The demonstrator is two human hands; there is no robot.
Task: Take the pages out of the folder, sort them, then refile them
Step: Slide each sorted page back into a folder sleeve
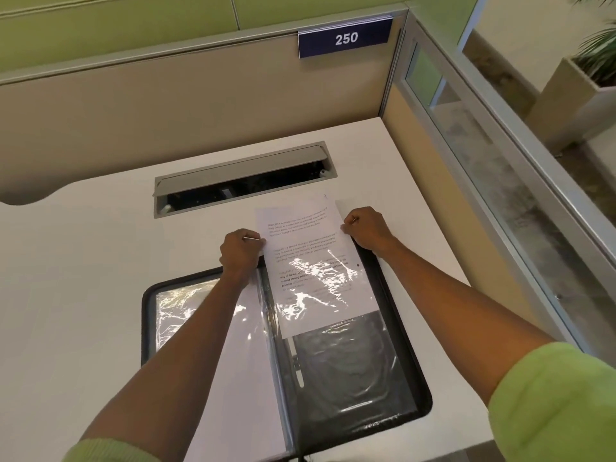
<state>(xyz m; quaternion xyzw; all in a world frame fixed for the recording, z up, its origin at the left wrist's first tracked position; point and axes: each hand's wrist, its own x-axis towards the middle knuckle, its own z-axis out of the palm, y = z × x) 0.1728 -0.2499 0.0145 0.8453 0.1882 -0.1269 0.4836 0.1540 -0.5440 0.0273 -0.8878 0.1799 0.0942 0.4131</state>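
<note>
A black display folder (420, 378) lies open on the white desk, its clear plastic sleeves glinting. A printed page (300, 225) sticks about halfway out of the top of the right-hand sleeve (350, 368); its lower half still shows through the plastic. My left hand (239, 251) pinches the page's left edge and my right hand (366, 230) pinches its right edge, both just beyond the folder's far rim. The left-hand sleeve (176, 311) holds a white sheet, partly hidden by my left forearm.
An open grey cable hatch (243, 176) is set into the desk (83, 278) just beyond the page. Beige cubicle panels wall the back and right, with a "250" sign (345, 38). A glass partition and a potted plant (596, 58) stand at the right.
</note>
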